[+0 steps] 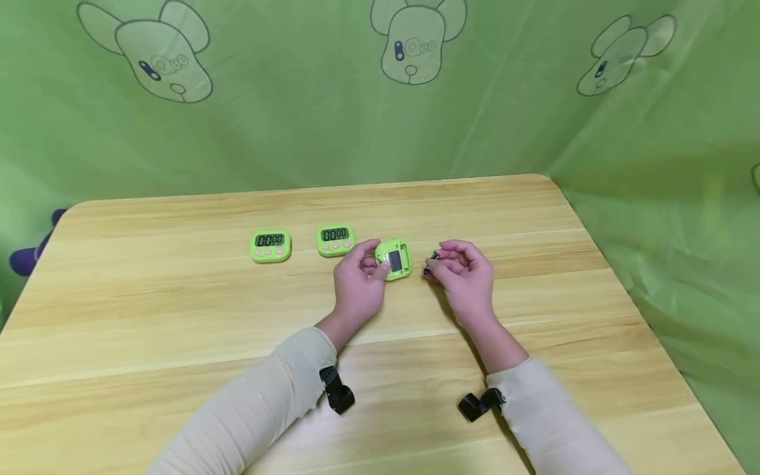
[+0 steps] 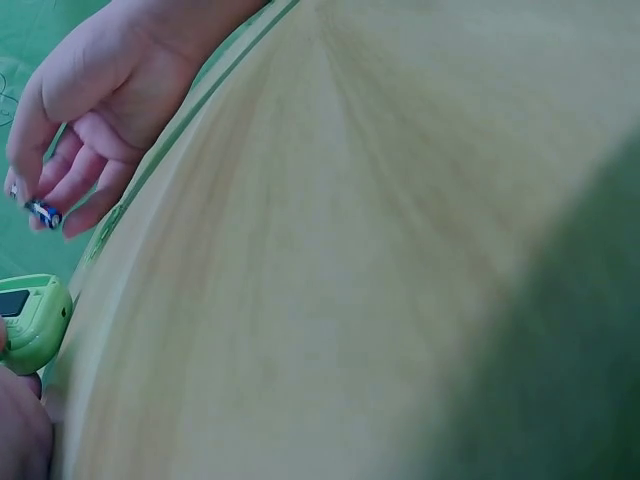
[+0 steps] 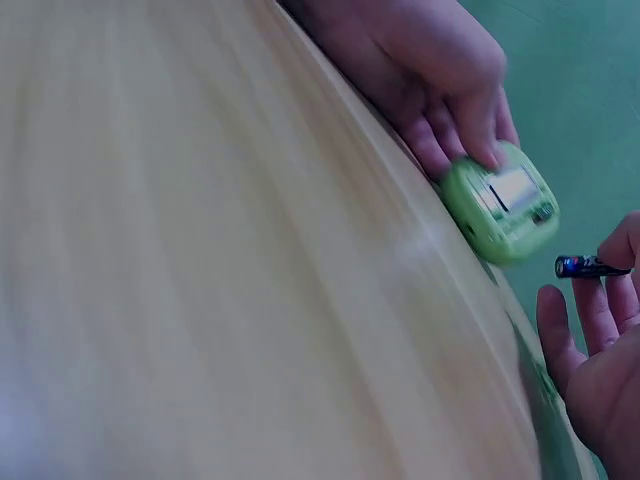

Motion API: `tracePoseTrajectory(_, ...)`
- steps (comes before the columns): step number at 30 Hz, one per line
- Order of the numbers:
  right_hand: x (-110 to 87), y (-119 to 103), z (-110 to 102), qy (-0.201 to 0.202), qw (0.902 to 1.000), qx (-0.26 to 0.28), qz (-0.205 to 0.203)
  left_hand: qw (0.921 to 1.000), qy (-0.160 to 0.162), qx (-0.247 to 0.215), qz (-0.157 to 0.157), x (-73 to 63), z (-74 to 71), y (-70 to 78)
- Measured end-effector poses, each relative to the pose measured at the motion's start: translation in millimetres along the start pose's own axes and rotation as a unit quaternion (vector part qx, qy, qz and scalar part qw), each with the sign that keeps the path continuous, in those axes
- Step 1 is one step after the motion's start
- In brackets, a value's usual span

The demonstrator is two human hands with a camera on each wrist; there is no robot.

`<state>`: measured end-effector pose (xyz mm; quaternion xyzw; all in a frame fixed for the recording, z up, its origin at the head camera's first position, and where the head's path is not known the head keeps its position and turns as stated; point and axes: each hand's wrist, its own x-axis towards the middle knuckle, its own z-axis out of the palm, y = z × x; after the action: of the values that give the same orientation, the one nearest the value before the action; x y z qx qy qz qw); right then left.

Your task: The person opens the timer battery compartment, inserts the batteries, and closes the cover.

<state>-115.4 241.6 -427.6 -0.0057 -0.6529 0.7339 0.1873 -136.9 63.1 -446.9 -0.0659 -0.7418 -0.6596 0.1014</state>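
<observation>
My left hand [image 1: 359, 284] grips a green digital timer [image 1: 405, 269] by its left side, its back turned up and the battery compartment uncovered. In the right wrist view the thumb presses on that timer [image 3: 485, 222]. Just to the right, my right hand [image 1: 469, 280] pinches a small dark battery [image 3: 578, 267] between thumb and fingers, apart from the timer. In the left wrist view the battery's [image 2: 44, 213] blue end shows below the fingertips. A speck of green also shows by these fingers in the head view; what it is, I cannot tell.
Two more green timers lie face up, displays reading zeros: one [image 1: 270, 252] further left, the other [image 1: 332, 247] close beside my left hand. All this is on a wood-grain table [image 1: 178, 316]. A green curtain [image 1: 309, 119] hangs behind the table's far edge and along its right.
</observation>
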Motion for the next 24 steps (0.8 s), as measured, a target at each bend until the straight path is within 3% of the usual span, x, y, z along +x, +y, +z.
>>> tracePoseTrajectory(6, -5.3, -3.7, 16.2, -0.043, 0.9953, -0.077, -0.039, 1.0, 0.001, 0.002, -0.004, -0.6, -1.0, 0.4)
tracePoseTrajectory(12, -11.0, -18.2, 30.7, -0.048, 0.9855, -0.145, -0.073, 1.0, -0.001, -0.003, -0.001, -0.3, -1.4, 0.0)
tracePoseTrajectory(19, -2.0, 10.4, 27.1, -0.035, 0.9865, -0.148, -0.061, 1.0, -0.001, -0.002, 0.0, 0.1, -2.3, 1.7)
tracePoseTrajectory(24, 0.2, 14.8, 27.9, -0.017, 0.9837, -0.163, -0.074, 1.0, 0.002, 0.006, 0.006, -0.2, -1.9, 1.9)
